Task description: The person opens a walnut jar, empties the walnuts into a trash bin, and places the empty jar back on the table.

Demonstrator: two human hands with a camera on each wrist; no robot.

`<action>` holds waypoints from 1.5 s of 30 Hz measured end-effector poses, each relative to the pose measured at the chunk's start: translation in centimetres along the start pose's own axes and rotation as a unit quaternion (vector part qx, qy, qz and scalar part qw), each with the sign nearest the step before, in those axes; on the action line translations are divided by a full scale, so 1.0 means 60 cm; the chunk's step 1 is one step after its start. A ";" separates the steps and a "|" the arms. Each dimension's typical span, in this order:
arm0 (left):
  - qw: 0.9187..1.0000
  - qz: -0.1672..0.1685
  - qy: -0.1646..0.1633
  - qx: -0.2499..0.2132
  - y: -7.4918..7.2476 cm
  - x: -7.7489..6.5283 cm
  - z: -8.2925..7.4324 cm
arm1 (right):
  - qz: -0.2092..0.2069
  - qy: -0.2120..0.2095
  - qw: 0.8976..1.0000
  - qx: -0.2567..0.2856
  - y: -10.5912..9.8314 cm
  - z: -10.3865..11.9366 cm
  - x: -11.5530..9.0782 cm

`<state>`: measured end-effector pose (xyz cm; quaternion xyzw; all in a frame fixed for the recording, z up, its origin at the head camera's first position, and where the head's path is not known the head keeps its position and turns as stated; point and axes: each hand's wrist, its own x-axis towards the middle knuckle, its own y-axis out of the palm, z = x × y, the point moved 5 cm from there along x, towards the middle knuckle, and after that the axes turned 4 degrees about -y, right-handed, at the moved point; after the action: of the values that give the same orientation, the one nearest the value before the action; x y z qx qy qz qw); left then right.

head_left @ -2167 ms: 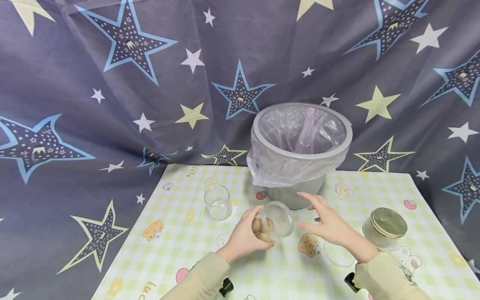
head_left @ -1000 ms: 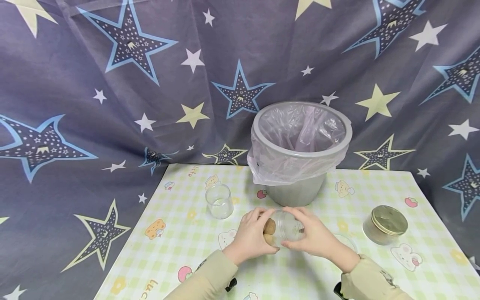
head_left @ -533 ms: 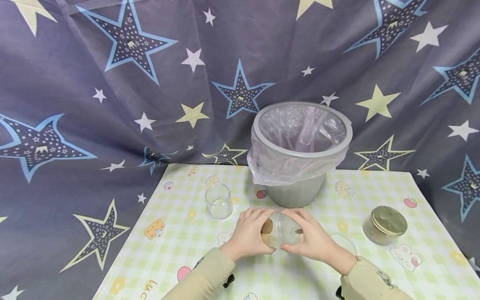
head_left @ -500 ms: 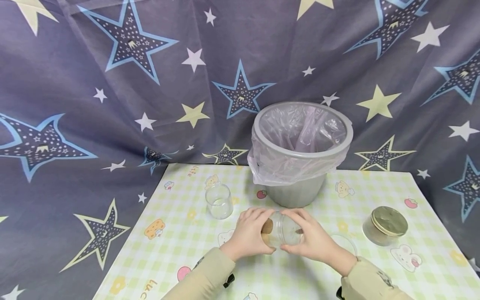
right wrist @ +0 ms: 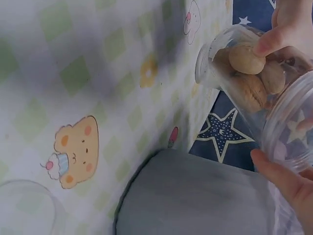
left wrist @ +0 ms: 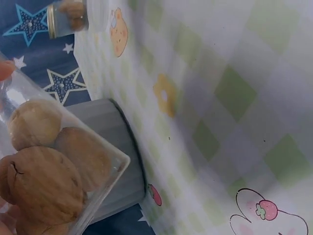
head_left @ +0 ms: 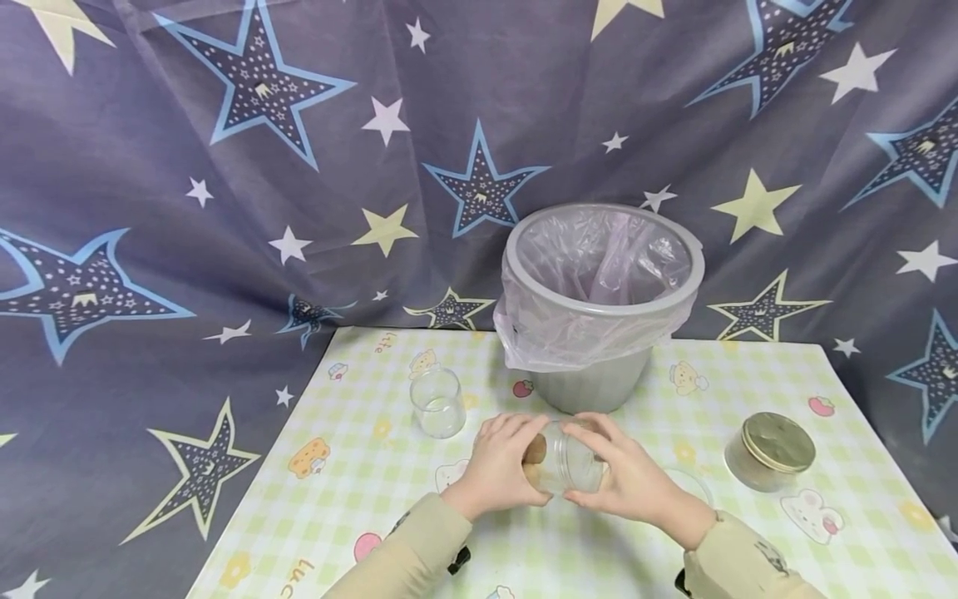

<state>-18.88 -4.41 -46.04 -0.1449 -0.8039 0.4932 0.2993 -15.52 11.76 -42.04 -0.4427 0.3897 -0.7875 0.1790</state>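
Observation:
A clear jar [head_left: 552, 477] of walnuts lies tipped sideways between the two hands, above the table in front of the bin. My left hand [head_left: 497, 470] grips its walnut-filled end. My right hand [head_left: 632, 474] holds the threaded mouth end, thumb below and fingers above. Through the clear wall in the left wrist view, several brown walnuts [left wrist: 46, 178] lie heaped together. The right wrist view shows the ridged rim [right wrist: 288, 115] with right-hand fingers on it and walnuts [right wrist: 249, 90] further inside. The palms are hidden in the head view.
Behind the hands stands a grey bin [head_left: 595, 395] lined with a pinkish bag. An uncovered clear jar [head_left: 437, 405] is at left. A gold-lidded jar [head_left: 769, 452] stands at right. A clear disc [head_left: 692, 480] lies partly behind the right forearm on the checked tablecloth [head_left: 359, 482].
The right hand came left from beside the jar and took hold of its mouth end. Since then both hands stay nearly in place, with a slight shift of the right fingers.

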 end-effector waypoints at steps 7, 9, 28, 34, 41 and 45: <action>0.982 0.123 -0.044 -0.134 0.020 -0.024 0.015 | 0.107 -0.113 0.988 -0.023 0.003 0.032 0.005; 0.980 0.129 -0.057 -0.140 0.023 -0.026 0.017 | 0.124 -0.103 0.987 -0.014 0.005 0.029 0.005; 0.996 0.067 -0.062 0.001 0.019 -0.006 -0.010 | 0.144 0.351 0.907 0.183 0.013 -0.039 -0.012; 0.995 0.084 -0.059 0.005 0.021 -0.007 -0.006 | 0.134 0.298 0.936 0.129 0.011 -0.035 -0.011; 0.995 0.083 -0.057 -0.010 0.020 -0.008 0.000 | 0.099 0.186 0.973 0.098 0.009 -0.024 -0.010; 0.995 0.080 -0.060 -0.018 0.018 -0.010 -0.001 | 0.095 0.138 0.981 0.094 0.008 -0.020 -0.009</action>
<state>-18.44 -4.14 -47.16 -0.1842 -0.8152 0.5085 0.2070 -16.27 12.34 -43.09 -0.2719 0.3754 -0.8535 0.2379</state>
